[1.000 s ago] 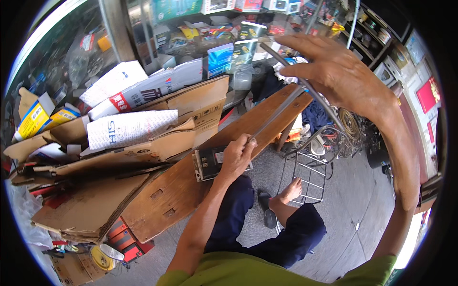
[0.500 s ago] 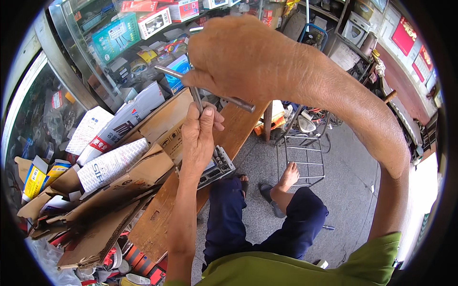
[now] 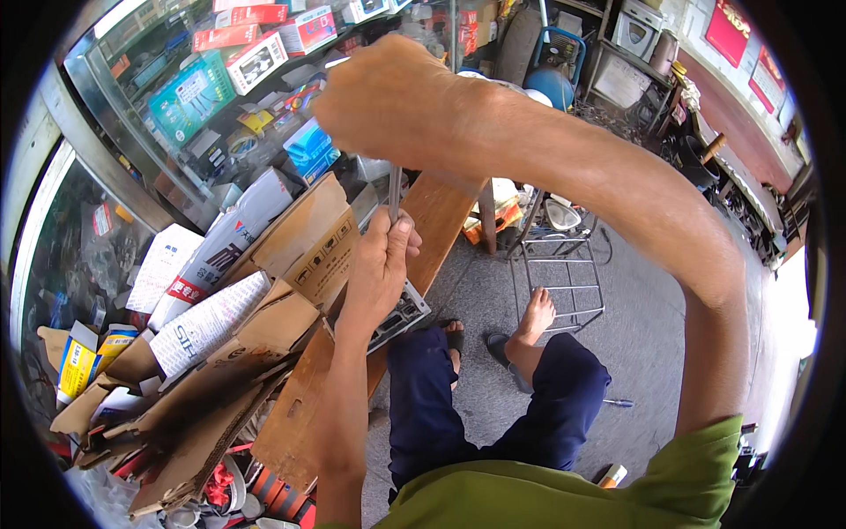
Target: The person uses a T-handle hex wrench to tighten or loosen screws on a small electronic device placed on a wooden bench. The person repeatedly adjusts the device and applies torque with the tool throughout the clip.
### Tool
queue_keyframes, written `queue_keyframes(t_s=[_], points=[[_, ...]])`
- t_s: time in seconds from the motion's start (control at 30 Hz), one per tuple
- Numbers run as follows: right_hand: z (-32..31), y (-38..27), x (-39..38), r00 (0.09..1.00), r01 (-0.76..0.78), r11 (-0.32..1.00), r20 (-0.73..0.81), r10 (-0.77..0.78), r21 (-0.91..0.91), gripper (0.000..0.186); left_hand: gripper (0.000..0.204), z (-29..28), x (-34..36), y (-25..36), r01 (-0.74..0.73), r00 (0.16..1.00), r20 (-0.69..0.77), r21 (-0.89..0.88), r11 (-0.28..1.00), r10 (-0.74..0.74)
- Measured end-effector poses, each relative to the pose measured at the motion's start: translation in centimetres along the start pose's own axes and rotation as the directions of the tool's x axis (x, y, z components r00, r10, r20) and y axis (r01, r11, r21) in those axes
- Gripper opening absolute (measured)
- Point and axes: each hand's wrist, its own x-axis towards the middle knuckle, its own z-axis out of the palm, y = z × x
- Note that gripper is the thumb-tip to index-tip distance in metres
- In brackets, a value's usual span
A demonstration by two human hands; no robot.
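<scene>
A grey metal T-handle wrench (image 3: 395, 189) stands nearly upright in front of me. My right hand (image 3: 388, 106) is closed over its top, hiding the crossbar. Lower down, my left hand (image 3: 379, 273) pinches the shaft between thumb and fingers. Beneath the left hand, a silvery metal part with dark recesses (image 3: 407, 311) rests on the wooden bench (image 3: 291, 410); hand and wrist cover much of it. Where the wrench's lower end sits is hidden behind the left hand.
Torn cardboard boxes (image 3: 251, 326) crowd the bench's left side. A glass display case (image 3: 132, 115) with small packages stands behind them. A metal rack (image 3: 564, 282) is on the floor near my bare foot. A screwdriver-like tool (image 3: 619, 403) lies to the right.
The wrench's crossbar showed beside my right hand before; now it is covered. The shaft has become more upright. My left hand sits slightly lower and to the right, and the view has shifted.
</scene>
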Motion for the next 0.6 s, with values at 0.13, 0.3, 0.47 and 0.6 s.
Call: queue_keyframes(t_s=[0.13,0.3,0.47,0.6], points=[[1.0,1.1,-1.1,0.981,-0.153,0.96,-0.077,0.175,0.234,0.015,0.024,0.4,-0.6,-0.5,-0.036,0.999,-0.017,0.006,0.999,0.036],[0.1,1.5,-2.0,0.965,0.187,0.972,-0.214,-0.154,0.144,0.018,0.024,0.2,-0.6,-0.5,-0.021,0.999,-0.028,-0.035,0.999,0.02],[-2.0,1.4,-2.6,0.979,0.082,0.979,0.17,-0.114,0.186,0.021,0.022,0.2,-0.9,-0.6,-0.002,0.999,-0.039,-0.022,1.0,0.001],[-3.1,1.2,-2.2,0.975,0.124,0.971,0.156,-0.157,0.207,0.03,0.028,0.0,-1.5,-0.3,-0.046,0.998,-0.045,-0.079,0.996,0.043]])
